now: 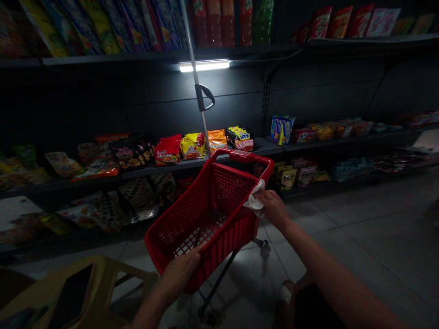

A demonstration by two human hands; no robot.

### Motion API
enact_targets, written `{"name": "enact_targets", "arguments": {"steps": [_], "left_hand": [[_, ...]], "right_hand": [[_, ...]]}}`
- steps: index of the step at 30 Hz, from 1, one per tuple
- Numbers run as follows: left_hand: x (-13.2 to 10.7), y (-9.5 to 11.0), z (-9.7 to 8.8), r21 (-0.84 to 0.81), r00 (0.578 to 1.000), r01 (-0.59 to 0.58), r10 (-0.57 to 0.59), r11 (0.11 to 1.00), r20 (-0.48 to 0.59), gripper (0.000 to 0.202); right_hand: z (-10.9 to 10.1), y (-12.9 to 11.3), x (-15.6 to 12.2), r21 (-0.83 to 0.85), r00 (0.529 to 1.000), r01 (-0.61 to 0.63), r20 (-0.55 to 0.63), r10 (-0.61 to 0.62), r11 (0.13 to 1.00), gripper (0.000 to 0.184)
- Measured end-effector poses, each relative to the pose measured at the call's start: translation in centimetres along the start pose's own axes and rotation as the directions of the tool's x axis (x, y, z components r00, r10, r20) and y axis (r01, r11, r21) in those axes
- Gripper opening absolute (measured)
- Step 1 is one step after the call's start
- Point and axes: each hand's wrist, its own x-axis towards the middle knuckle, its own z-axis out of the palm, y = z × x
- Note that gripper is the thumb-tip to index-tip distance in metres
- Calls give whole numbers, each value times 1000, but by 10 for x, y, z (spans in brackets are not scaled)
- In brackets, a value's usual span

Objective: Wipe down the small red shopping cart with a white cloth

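Observation:
A red plastic shopping cart (236,235) stands in front of me at an angle, its basket of perforated walls and its handle toward the shelves. My right hand (273,208) presses a crumpled white cloth or tissue (255,200) against the cart's right rim, just below the handle. The fingers are closed on the cloth. Over the near rim lies my left hand (180,270), holding the basket's edge; its fingertips are partly hidden. Only the grid floor shows inside the basket.
Shelves (137,171) with snack packets run behind the cart. A metal pole (190,41) with a black grip (202,97) rises beyond it, near a lit tube lamp (206,66). At lower left, a yellowish plastic stool (103,269) bears a dark phone (70,297). Tiled floor (343,246) lies right.

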Motion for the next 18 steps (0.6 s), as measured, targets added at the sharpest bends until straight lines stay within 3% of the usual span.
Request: {"name": "enact_targets", "arguments": {"steps": [3, 6, 9, 12, 15, 18], "left_hand": [[-1, 5, -1, 47, 1000, -12, 11, 999, 12, 61], [2, 5, 0, 7, 1000, 5, -5, 1000, 4, 61], [5, 5, 1, -7, 1000, -17, 17, 1000, 10, 58], [5, 5, 1, 33, 999, -40, 39, 999, 15, 54], [1, 6, 1, 56, 998, -57, 57, 997, 11, 54], [-5, 7, 1, 53, 998, -70, 70, 996, -1, 56]], "right_hand": [[-2, 3, 5, -34, 991, -119, -57, 117, 992, 36], [15, -45, -12, 23, 985, -150, -84, 152, 988, 35], [36, -115, -41, 146, 1000, 21, -9, -20, 989, 30], [45, -163, -56, 278, 965, 221, 76, -251, 935, 37], [36, -162, -50, 295, 928, 303, 127, -351, 906, 34], [19, -119, -33, 235, 932, 301, 133, -337, 924, 29]]}}
